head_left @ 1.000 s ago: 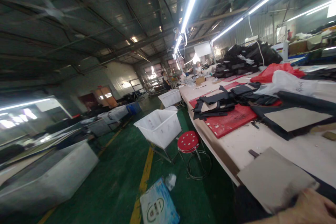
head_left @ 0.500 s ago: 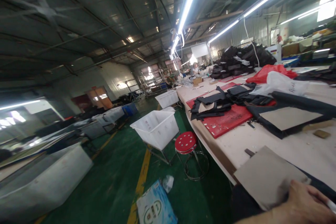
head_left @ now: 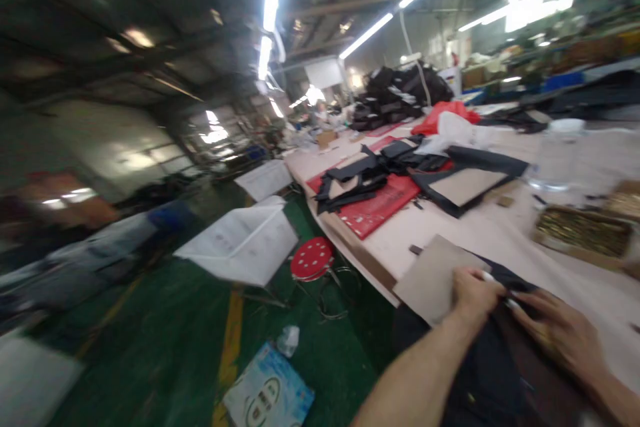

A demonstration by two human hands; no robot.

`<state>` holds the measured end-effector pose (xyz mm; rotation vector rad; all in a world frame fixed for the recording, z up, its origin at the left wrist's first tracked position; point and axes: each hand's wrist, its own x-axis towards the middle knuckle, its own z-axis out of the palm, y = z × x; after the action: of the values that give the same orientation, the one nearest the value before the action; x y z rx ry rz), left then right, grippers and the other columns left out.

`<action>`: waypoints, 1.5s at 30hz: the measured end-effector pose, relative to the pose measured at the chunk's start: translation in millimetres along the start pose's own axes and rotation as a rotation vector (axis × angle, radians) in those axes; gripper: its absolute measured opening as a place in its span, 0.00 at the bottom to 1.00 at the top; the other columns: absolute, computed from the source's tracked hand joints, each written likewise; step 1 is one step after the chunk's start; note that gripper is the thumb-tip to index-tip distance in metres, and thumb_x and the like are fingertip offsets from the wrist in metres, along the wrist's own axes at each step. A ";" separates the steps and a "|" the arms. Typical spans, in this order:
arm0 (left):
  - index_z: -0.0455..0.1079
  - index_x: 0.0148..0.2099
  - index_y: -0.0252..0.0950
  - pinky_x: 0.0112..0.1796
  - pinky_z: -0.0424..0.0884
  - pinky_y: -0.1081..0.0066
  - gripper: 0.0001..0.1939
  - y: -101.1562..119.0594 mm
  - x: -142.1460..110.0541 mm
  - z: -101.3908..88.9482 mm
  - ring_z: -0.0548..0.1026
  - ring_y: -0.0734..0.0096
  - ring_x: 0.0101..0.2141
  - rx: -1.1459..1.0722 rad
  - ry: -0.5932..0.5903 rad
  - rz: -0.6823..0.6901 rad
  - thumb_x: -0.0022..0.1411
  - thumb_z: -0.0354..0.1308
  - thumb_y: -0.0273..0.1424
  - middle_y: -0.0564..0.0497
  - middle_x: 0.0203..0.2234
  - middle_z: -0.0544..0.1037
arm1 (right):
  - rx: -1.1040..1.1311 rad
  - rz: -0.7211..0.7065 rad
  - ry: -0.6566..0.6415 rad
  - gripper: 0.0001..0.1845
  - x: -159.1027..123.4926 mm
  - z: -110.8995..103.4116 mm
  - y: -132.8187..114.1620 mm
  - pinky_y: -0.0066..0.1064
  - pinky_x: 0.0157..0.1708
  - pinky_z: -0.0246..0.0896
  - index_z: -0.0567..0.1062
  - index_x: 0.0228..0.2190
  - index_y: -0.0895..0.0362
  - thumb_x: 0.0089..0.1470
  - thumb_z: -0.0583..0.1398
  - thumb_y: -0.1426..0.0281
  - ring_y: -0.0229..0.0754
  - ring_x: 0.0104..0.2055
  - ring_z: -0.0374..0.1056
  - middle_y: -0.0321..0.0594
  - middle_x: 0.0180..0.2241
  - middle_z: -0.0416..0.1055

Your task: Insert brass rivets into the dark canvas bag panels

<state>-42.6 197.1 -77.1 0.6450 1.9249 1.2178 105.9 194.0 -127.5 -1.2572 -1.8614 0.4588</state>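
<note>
At the table's near edge, my left hand (head_left: 473,293) is closed beside a grey-beige flat board (head_left: 433,273), its fingertips on a piece of black fabric (head_left: 487,367). My right hand (head_left: 563,327) faces it, fingers pinched together on the same fabric. White coverings show on fingertips of both hands. The fabric hangs over the table edge toward me and also shows behind the board. Blur hides exactly what lies between the fingertips.
To the right are a box of small brass-coloured pieces (head_left: 583,233) and a clear jar (head_left: 555,157). Black fabric pieces (head_left: 350,183) lie on a red board (head_left: 383,207). A red stool (head_left: 313,258), white bin (head_left: 245,247) and blue-white package (head_left: 270,387) stand left of the table (head_left: 370,267).
The view has swung right, so the stool, bins and table shift left. My right hand has come into view, and both hands are now close together at the fabric.
</note>
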 end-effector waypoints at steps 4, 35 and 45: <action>0.72 0.28 0.34 0.24 0.63 0.76 0.11 -3.5 39.4 15.8 0.69 0.75 0.23 0.008 -0.135 0.172 0.37 0.66 0.25 0.56 0.22 0.74 | -0.114 0.029 -0.173 0.19 22.5 -6.0 14.4 0.36 0.38 0.67 0.83 0.43 0.49 0.57 0.59 0.54 0.48 0.39 0.74 0.43 0.41 0.78; 0.75 0.23 0.31 0.30 0.79 0.72 0.03 43.2 78.3 44.9 0.77 0.69 0.21 1.006 -0.485 0.080 0.46 0.65 0.24 0.46 0.19 0.79 | -0.117 0.527 -0.333 0.09 66.9 -9.9 21.3 0.32 0.31 0.60 0.86 0.31 0.47 0.47 0.66 0.62 0.48 0.37 0.75 0.39 0.32 0.81; 0.79 0.31 0.33 0.38 0.78 0.67 0.05 55.8 49.1 19.2 0.82 0.59 0.33 1.069 -0.458 0.334 0.48 0.66 0.23 0.42 0.29 0.83 | -0.032 0.529 -0.368 0.09 69.9 -12.3 25.7 0.30 0.29 0.59 0.86 0.29 0.49 0.45 0.65 0.64 0.46 0.33 0.74 0.39 0.27 0.79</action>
<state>-54.7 266.9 -47.7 1.6643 1.9873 0.0491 119.5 265.6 -107.9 -1.7868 -1.8132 1.0017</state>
